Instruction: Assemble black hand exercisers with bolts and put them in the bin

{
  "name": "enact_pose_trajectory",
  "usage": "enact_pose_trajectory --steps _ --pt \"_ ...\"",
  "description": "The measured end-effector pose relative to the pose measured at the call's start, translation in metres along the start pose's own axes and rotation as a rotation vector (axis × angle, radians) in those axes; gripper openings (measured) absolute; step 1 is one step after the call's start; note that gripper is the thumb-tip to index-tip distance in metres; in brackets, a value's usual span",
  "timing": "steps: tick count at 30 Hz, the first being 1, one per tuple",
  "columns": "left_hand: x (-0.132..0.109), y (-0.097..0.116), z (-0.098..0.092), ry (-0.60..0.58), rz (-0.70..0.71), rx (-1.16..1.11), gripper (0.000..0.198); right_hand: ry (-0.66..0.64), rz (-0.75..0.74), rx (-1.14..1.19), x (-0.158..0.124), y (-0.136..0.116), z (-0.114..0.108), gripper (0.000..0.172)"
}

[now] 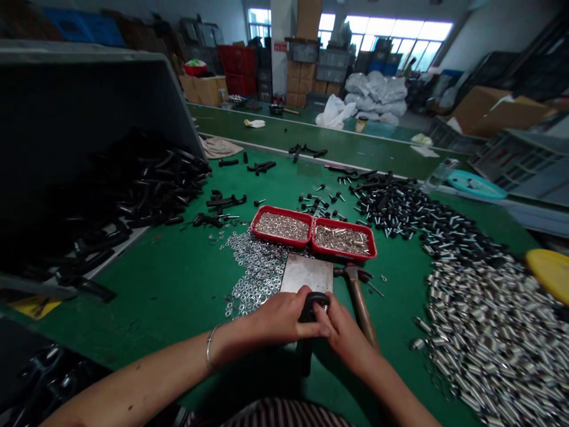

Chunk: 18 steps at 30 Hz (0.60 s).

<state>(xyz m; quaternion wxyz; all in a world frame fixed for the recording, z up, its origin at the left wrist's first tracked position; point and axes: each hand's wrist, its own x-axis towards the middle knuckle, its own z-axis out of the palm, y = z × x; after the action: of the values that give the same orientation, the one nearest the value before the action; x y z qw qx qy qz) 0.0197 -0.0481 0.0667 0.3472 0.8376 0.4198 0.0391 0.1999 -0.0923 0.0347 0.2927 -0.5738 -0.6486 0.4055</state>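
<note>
A black handle-like part (316, 296) is held between my two hands, just in front of a square metal plate (307, 273). Its narrow end hangs below the hands. My left hand (282, 317) is closed around its left side. The fingers of my right hand (347, 335) pinch the right side, where a small shiny metal piece shows; most of that piece is hidden. Beside the plate lies a hammer (361, 299) with a wooden handle. Small silver rings (255, 273) are heaped to the plate's left. Behind it, two joined red trays (312, 234) hold tiny metal parts.
Silver metal cylinders (484, 332) form a large pile at right, with black-headed bolts (409, 213) behind. A tipped grey bin (178, 101) spills black handles (151, 178) at left. A yellow lid (549, 273) is at the right edge; a long green conveyor (284, 133) runs behind.
</note>
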Motion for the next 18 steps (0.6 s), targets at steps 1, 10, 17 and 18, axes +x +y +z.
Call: enact_pose_trajectory --steps 1,10,17,18 --pt "0.002 0.0 -0.001 -0.003 0.017 -0.001 0.074 0.031 -0.001 -0.032 0.0 0.003 0.001 0.023" --pt "0.071 -0.036 -0.013 0.21 0.182 0.057 0.045 0.143 -0.137 -0.268 0.066 0.024 -0.045 0.027" --pt "0.125 -0.029 -0.05 0.299 0.234 0.499 0.029 0.305 -0.218 -0.796 0.114 0.04 -0.125 0.022" --pt "0.137 -0.025 -0.055 0.317 0.233 0.53 0.028 0.268 -0.21 -0.854 0.12 0.04 -0.125 0.021"
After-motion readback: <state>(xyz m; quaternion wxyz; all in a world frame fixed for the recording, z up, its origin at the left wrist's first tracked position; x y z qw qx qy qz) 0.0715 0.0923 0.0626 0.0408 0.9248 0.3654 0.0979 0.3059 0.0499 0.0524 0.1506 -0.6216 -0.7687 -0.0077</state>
